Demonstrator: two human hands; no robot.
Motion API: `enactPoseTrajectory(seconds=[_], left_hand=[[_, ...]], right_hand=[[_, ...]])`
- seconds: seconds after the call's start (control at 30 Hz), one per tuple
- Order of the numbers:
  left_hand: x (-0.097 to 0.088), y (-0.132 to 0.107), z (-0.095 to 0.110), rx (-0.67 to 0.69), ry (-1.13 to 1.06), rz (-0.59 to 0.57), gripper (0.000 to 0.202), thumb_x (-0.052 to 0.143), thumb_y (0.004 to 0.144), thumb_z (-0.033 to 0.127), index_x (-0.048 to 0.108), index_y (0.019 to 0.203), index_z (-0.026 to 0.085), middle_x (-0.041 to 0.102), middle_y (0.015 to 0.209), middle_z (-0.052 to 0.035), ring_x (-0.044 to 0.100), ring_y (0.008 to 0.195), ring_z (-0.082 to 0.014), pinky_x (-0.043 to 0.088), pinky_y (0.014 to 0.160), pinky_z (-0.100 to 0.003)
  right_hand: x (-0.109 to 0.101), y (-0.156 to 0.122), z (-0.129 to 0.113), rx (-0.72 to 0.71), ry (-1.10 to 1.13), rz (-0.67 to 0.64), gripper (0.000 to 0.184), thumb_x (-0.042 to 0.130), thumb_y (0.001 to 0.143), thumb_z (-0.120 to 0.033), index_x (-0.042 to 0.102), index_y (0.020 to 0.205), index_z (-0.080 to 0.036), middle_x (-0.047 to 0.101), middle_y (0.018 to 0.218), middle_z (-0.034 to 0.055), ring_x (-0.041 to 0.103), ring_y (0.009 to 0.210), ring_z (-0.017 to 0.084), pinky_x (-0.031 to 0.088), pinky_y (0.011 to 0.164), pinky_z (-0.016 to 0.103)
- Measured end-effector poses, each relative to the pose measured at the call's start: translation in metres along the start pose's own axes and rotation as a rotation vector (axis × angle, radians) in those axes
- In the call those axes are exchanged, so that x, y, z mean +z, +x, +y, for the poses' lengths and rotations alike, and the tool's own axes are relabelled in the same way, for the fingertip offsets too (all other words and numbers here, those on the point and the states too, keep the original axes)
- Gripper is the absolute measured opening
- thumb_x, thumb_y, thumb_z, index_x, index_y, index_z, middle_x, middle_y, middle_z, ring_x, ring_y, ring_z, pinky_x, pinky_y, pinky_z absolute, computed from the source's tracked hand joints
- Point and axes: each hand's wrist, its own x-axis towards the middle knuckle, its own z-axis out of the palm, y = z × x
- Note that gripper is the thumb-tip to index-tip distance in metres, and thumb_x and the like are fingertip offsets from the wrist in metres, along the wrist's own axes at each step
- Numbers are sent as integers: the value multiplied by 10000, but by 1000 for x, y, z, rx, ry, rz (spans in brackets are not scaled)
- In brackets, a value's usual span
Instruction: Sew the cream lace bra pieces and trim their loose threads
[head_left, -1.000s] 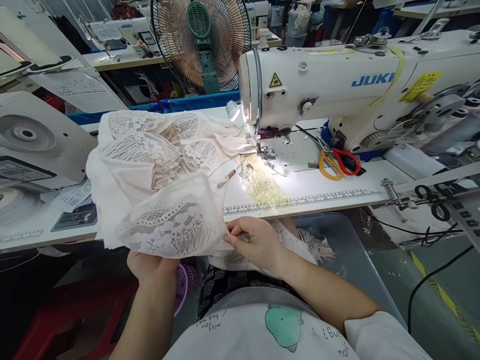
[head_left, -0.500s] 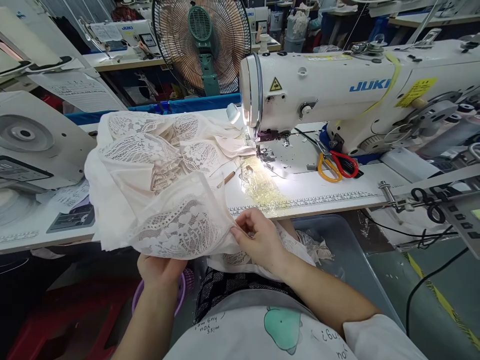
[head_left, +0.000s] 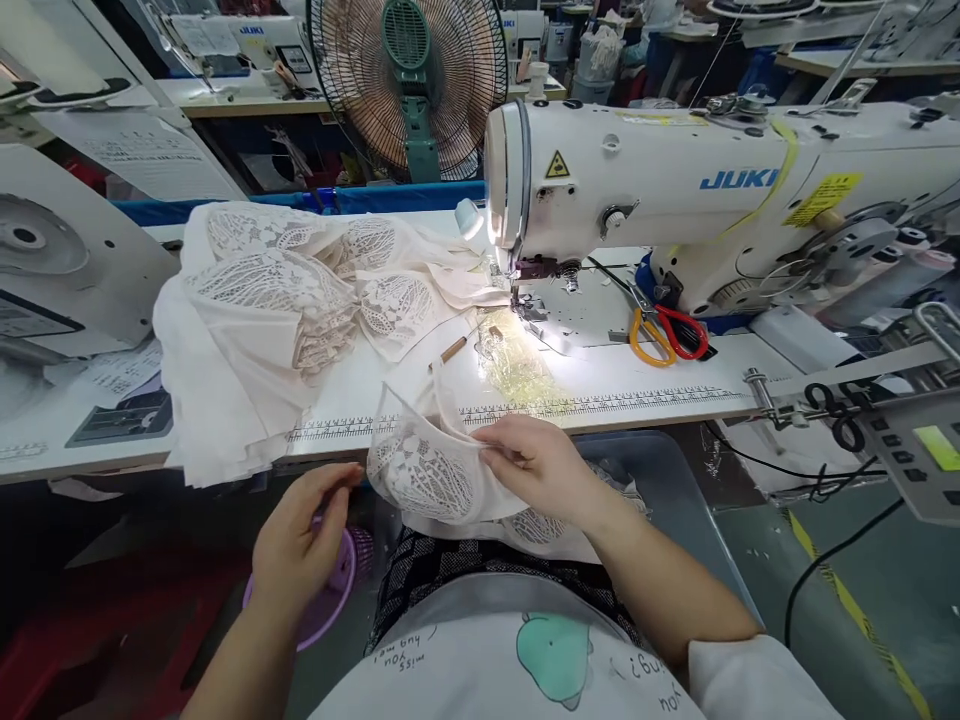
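Observation:
A cream lace bra [head_left: 427, 475] hangs over the table's front edge, above my lap. My right hand [head_left: 544, 468] pinches its upper edge between thumb and fingers, at the right of the lace cup. Just left of the cup is my left hand [head_left: 300, 545], its fingers bent and the thumb apart from them, with nothing visible in it. On the table to the left lies a pile of similar lace bras [head_left: 255, 320], and one with its strip under the sewing machine's needle [head_left: 397, 305].
A white sewing machine [head_left: 645, 180] stands at the right, with orange-and-red scissors [head_left: 667, 335] beside it. A wooden-handled tool [head_left: 452, 350] lies near a yellowish clear film [head_left: 517, 370]. Below are a grey bin [head_left: 686, 520] and a purple basket [head_left: 330, 610]. Behind stands a fan [head_left: 409, 85].
The bra has moved off the pile toward my lap and folded smaller. My left hand has come out from beneath it and moved left. My right hand keeps its pinch.

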Motion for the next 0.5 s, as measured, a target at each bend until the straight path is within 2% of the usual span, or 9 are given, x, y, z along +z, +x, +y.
enactPoseTrajectory(seconds=[0.07,0.1,0.13,0.23,0.3,0.37,0.43,0.5], left_hand=[[4,2,19,298,88,-76,242,673,693,207,735,915,281,719,935,-32,637,885,-228,498,870,-314],[9,4,29,383,91,-146,277,692,671,194,733,927,291,718,965,-35,640,909,-247,489,900,-353],[14,8,38,414,86,-212,317,716,646,185,729,946,288,714,994,-47,636,952,-270,461,953,-399],[32,20,56,405,70,-381,364,750,624,186,714,978,262,710,1003,-69,587,1084,-313,262,1099,-540],[42,27,59,466,112,-493,293,703,684,207,707,973,253,717,928,-60,612,1035,-285,221,1102,-574],[48,31,57,588,181,-577,224,621,759,225,701,968,242,708,831,-48,652,872,-228,295,1077,-544],[50,33,55,688,234,-605,203,553,811,248,696,955,230,682,752,-43,639,727,-186,407,1011,-464],[51,33,55,719,266,-622,209,506,843,270,689,928,215,654,709,-45,612,657,-171,517,822,-348]], right_hand=[[0,-1,-3,-59,-41,-54,245,450,876,-213,661,991,-169,660,764,62,595,703,166,483,637,288],[0,-1,-5,-89,-60,-76,243,447,880,-206,657,995,-168,660,765,64,597,709,167,485,641,287],[1,-2,-7,-118,-76,-93,241,443,883,-197,651,1002,-168,663,776,66,601,723,168,488,652,286],[2,-7,-12,-191,-108,-114,230,436,891,-176,627,1018,-173,677,834,70,615,774,168,494,687,284],[2,-10,-15,-201,-122,-110,208,443,893,-179,608,1017,-171,683,855,70,621,790,170,497,697,287],[0,-13,-15,-186,-136,-102,175,466,890,-193,591,1009,-166,688,873,72,629,804,176,497,700,291],[-3,-15,-14,-171,-152,-95,145,490,886,-212,583,988,-165,691,887,71,635,818,180,496,704,292],[-5,-16,-13,-172,-177,-107,128,504,888,-232,584,964,-167,690,867,63,637,805,179,492,691,287]])
